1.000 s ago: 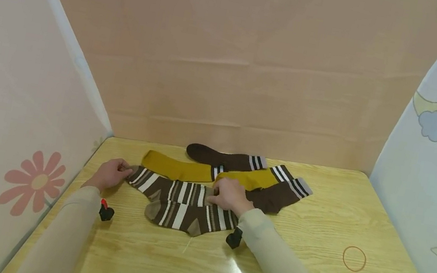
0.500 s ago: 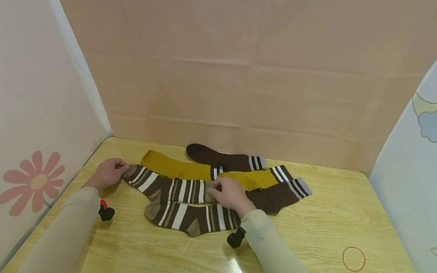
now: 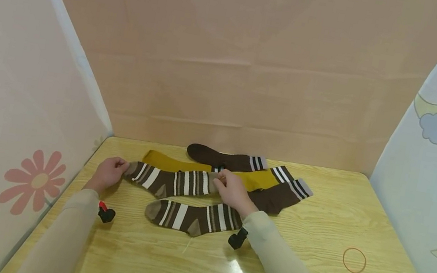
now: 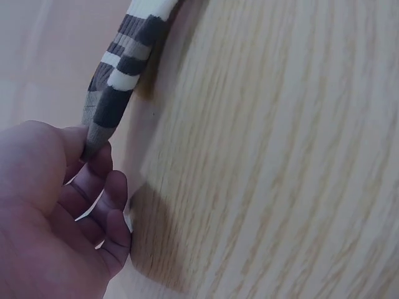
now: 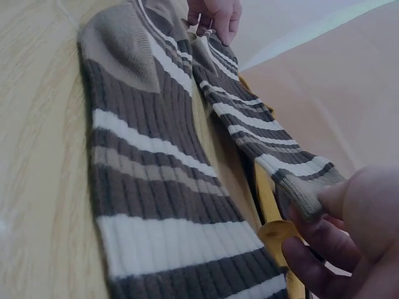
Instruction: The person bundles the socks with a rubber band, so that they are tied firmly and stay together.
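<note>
A brown, white and tan striped sock [image 3: 184, 183] is stretched between my two hands. My left hand [image 3: 109, 172] pinches its tan toe; in the left wrist view the thumb and forefinger close on the tip. At the other end my right hand [image 3: 233, 190] pinches the tan cuff [image 5: 305, 194] between thumb and fingers. A matching striped sock [image 3: 191, 218] lies flat on the table just in front of it. Behind the held sock are a mustard sock [image 3: 161, 160], partly covered by it, and a second mustard sock [image 3: 257, 178].
A dark brown sock [image 3: 219, 157] lies at the back of the table [image 3: 292, 266], and another brown sock [image 3: 278, 197] lies right of my right hand. An orange rubber band [image 3: 354, 260] rests at the right. Walls [image 3: 227, 84] enclose the back and both sides.
Both hands now hold the striped sock raised and moved slightly back, away from the matching sock it was touching. More of the left mustard sock is covered.
</note>
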`<state>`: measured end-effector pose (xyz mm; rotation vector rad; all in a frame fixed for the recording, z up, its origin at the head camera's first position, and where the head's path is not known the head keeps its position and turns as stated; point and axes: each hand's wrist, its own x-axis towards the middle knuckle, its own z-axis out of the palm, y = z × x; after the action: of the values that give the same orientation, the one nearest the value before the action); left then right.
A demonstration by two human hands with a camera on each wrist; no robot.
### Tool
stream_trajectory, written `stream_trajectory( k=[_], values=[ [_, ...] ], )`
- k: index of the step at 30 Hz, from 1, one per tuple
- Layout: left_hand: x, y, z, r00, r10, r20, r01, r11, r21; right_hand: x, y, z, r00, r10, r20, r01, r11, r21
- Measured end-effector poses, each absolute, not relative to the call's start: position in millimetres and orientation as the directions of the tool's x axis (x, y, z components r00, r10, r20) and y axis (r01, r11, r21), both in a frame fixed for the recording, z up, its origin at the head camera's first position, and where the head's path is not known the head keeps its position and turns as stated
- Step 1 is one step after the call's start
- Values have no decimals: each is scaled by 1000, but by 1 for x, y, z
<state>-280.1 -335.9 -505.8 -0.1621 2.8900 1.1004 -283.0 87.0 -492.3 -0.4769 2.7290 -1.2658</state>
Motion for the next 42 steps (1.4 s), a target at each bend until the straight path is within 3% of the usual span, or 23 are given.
stream_trajectory(
  k=[14,32,42],
  values=[
    [-271,-323,-497,-991,-119,-60,-124,660,741,-286,105,-481,-958,-273,84,-236,588,-773],
    [-258,-298,-487,-998,-45,33,4,542,840,-282,142,-469,-968,-243,61,-189,553,-812],
    [-247,-281,-484,-1000,-24,18,4,481,877,-279,166,-468,-968,-248,27,-160,535,-830]
  ],
)
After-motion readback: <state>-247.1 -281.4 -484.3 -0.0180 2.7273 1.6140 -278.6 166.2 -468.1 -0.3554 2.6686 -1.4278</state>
